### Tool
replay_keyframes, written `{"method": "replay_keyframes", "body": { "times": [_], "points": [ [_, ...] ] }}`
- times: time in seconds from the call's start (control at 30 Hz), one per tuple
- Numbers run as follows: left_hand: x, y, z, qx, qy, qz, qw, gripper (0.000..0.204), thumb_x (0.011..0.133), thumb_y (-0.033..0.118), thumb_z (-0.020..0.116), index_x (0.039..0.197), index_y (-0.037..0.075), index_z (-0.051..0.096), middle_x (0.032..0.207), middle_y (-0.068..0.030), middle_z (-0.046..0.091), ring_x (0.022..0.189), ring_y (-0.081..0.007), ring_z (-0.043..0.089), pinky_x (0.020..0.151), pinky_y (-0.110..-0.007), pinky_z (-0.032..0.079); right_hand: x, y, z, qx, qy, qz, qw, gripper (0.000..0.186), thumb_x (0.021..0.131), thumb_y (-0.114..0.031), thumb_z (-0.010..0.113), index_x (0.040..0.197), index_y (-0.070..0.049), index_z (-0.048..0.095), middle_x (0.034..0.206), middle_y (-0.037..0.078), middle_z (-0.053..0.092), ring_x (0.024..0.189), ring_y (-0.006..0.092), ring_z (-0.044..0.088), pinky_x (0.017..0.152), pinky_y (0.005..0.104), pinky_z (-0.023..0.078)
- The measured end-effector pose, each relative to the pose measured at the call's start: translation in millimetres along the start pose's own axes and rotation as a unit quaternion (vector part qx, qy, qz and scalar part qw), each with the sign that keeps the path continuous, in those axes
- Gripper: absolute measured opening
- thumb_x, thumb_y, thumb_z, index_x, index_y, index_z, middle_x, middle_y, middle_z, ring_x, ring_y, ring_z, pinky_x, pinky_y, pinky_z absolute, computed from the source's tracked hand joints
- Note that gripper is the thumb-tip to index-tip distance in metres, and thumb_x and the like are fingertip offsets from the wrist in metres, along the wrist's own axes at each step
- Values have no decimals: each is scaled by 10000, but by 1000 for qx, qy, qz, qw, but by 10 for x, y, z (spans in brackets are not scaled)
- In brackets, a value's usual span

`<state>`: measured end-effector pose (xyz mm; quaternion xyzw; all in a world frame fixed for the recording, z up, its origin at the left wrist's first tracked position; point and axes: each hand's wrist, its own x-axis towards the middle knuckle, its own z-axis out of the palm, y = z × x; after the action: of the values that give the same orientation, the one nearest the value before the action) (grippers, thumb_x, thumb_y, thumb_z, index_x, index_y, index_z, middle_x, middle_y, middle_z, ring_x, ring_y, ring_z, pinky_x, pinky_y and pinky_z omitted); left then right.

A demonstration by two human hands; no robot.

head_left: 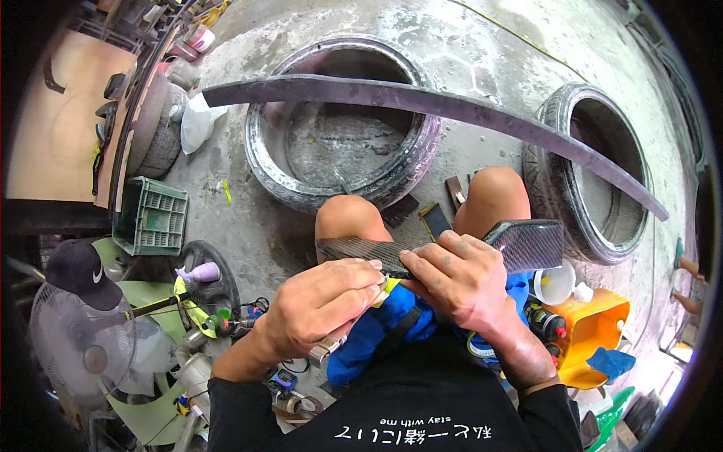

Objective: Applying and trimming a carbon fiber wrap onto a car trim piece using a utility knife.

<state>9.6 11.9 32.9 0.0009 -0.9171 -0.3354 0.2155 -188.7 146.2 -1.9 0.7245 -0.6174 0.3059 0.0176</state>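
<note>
We hold a dark patterned panel (pixel 529 245) above our lap, its narrow end over our left knee (pixel 350 217), its wide end beyond our right knee (pixel 493 197). Our right hand (pixel 463 279) grasps the panel near its middle, fingers curled over the top edge. Our left hand (pixel 320 303) is clenched, fingertips pinching a small yellow piece (pixel 387 288), mostly hidden, at the panel's lower edge. In front, a long strip (pixel 474 110) crosses a large tyre (pixel 263 162) and a second tyre (pixel 541 162), passing the first's left edge and the second's right edge. A blue cloth (pixel 610 363) hangs at the orange tub's (pixel 584 325) lower right corner.
</note>
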Motion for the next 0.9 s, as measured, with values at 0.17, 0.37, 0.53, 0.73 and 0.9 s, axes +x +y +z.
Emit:
{"method": "replay_keyframes", "body": {
  "times": [0.17, 0.37, 0.53, 0.73, 0.9],
  "points": [
    [52, 14, -17, 39, -20, 44, 998, 182, 801, 17, 747, 932, -78, 663, 1009, -197, 695, 953, -356, 718, 868, -439, 607, -22, -1, 19, 7, 14, 5, 1000, 342, 754, -247, 813, 1027, -65, 716, 854, 8, 662, 739, 177, 610, 596, 317, 479],
    [44, 75, 3, 42, -6, 9, 999, 196, 806, 32, 759, 943, -75, 670, 1007, -198, 704, 963, -363, 723, 868, -437, 608, -30, 6, 14, 12, 7, 2, 1000, 347, 750, -247, 810, 1029, -63, 717, 847, 7, 659, 743, 181, 611, 603, 316, 482],
    [-41, 36, 157, 66, 45, 24, 997, 208, 794, 1, 786, 954, -63, 668, 997, -183, 714, 963, -361, 729, 864, -435, 614, -32, 24, 25, 17, 16, 11, 1000, 357, 729, -253, 818, 1025, -79, 719, 847, 2, 662, 747, 182, 612, 613, 314, 490],
    [-195, 97, 376, -9, 195, -36, 980, 199, 813, -36, 790, 949, -18, 646, 986, -178, 729, 916, -340, 747, 815, -412, 629, -26, -29, -57, 23, 12, 3, 1000, 351, 734, -264, 805, 1019, -83, 706, 853, 0, 646, 761, 180, 610, 618, 314, 492],
    [-268, 108, 399, -56, 237, -46, 969, 172, 881, -27, 739, 979, 10, 602, 987, -188, 725, 928, -344, 742, 834, -429, 616, -50, -71, -61, 32, 12, -1, 999, 335, 768, -262, 790, 1028, -70, 702, 866, 0, 645, 781, 174, 613, 624, 310, 491]
  ]
}}
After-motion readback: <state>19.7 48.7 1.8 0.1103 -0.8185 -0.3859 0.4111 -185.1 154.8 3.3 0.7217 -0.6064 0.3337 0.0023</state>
